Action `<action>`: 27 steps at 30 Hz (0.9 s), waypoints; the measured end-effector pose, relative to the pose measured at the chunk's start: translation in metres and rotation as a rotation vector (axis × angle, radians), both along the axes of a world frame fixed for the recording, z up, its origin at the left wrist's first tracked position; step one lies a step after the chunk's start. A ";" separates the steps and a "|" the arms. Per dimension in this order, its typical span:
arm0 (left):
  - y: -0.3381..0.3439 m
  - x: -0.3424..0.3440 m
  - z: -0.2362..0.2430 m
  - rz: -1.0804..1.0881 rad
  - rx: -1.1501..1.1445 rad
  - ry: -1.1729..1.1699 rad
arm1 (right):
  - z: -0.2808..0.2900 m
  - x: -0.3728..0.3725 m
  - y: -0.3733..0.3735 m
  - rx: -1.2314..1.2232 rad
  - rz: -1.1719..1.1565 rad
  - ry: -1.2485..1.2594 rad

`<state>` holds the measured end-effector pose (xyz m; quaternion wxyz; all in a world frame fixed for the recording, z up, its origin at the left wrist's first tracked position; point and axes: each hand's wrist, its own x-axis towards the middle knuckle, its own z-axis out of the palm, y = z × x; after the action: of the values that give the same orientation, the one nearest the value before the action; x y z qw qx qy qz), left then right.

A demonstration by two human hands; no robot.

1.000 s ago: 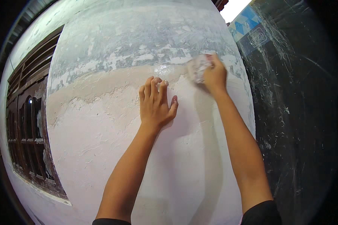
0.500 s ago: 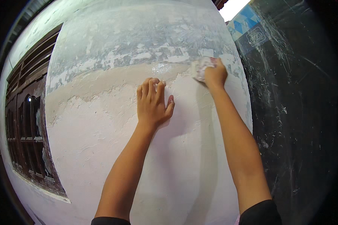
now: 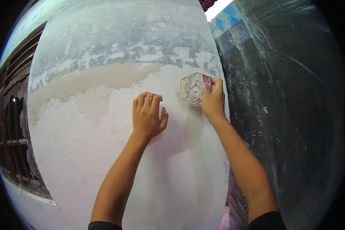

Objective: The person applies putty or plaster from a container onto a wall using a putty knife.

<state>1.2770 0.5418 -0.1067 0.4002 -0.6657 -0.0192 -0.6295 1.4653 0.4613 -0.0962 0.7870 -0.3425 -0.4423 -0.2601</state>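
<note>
Near the right edge of the wall (image 3: 80, 153), my right hand (image 3: 214, 100) grips a flat putty scraper (image 3: 193, 89) by its maroon right side. Pale putty is smeared over the scraper's face, and its lower left side is close to the wall; I cannot tell if it touches. My left hand (image 3: 146, 115) is raised in front of the wall's middle, its back toward me. Its fingers are loosely bent and the thumb stands apart, with nothing visible between them. Whitish smears mark the fingertips. A beige putty band (image 3: 99, 78) crosses the wall above that hand.
Left of the wall is a dark brown wooden window (image 3: 17, 126) with slats above it. A dark, scuffed plastic sheet (image 3: 287, 126) hangs along the right side, with a blue patterned patch (image 3: 228, 23) near its top. The wall's upper part is mottled grey.
My right hand has brought the scraper down and turned its face more toward me. White putty now covers the area to the scraper's upper left. The view has shifted right; my left hand keeps its pose.
</note>
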 end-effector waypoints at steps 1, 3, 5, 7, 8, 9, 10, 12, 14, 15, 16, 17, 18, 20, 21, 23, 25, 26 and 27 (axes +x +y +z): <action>-0.002 0.011 -0.009 -0.048 -0.035 -0.011 | -0.009 0.006 -0.003 -0.014 0.019 -0.002; -0.008 0.033 -0.028 -0.119 -0.090 -0.014 | -0.028 0.018 -0.013 -0.091 -0.022 0.015; -0.016 0.058 -0.049 -0.242 -0.132 -0.023 | -0.050 0.035 -0.022 -0.169 -0.032 0.039; -0.029 0.083 -0.068 -0.301 -0.179 -0.009 | -0.072 0.051 -0.036 -0.172 -0.053 0.033; -0.034 0.095 -0.077 -0.353 -0.203 -0.013 | -0.082 0.060 -0.041 -0.172 0.023 0.067; -0.040 0.106 -0.086 -0.407 -0.228 -0.016 | -0.093 0.067 -0.048 -0.170 0.098 0.105; -0.043 0.115 -0.095 -0.425 -0.248 -0.004 | -0.103 0.071 -0.057 -0.185 0.105 0.121; -0.053 0.135 -0.112 -0.520 -0.318 0.015 | -0.121 0.080 -0.079 -0.214 0.100 0.162; -0.059 0.152 -0.130 -0.593 -0.358 0.043 | -0.142 0.087 -0.096 -0.241 0.095 0.219; -0.061 0.159 -0.141 -0.636 -0.379 0.048 | -0.153 0.089 -0.102 -0.223 0.113 0.231; -0.063 0.165 -0.153 -0.660 -0.404 0.071 | -0.165 0.092 -0.108 -0.206 0.132 0.244; -0.068 0.172 -0.163 -0.702 -0.452 0.105 | -0.176 0.095 -0.118 -0.215 0.097 0.271; -0.072 0.179 -0.174 -0.745 -0.499 0.141 | -0.189 0.097 -0.130 -0.251 0.071 0.305; -0.079 0.189 -0.200 -0.807 -0.558 0.207 | -0.211 0.098 -0.146 -0.295 0.013 0.373; -0.084 0.194 -0.217 -0.838 -0.598 0.245 | -0.223 0.098 -0.156 -0.312 0.000 0.418; -0.090 0.197 -0.252 -0.872 -0.674 0.304 | -0.255 0.099 -0.171 -0.344 -0.024 0.498; -0.094 0.200 -0.287 -0.898 -0.749 0.362 | -0.291 0.104 -0.179 -0.382 -0.075 0.505; -0.064 0.228 -0.257 -0.978 -0.701 0.486 | -0.269 0.106 -0.162 -0.311 -0.193 0.567; -0.058 0.235 -0.252 -0.982 -0.714 0.526 | -0.259 0.104 -0.158 -0.307 -0.197 0.621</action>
<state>1.5125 0.4835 -0.3585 -0.1872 -0.8204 0.1774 -0.5103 1.5690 0.3030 -0.3551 0.7944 -0.5604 -0.1809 -0.1489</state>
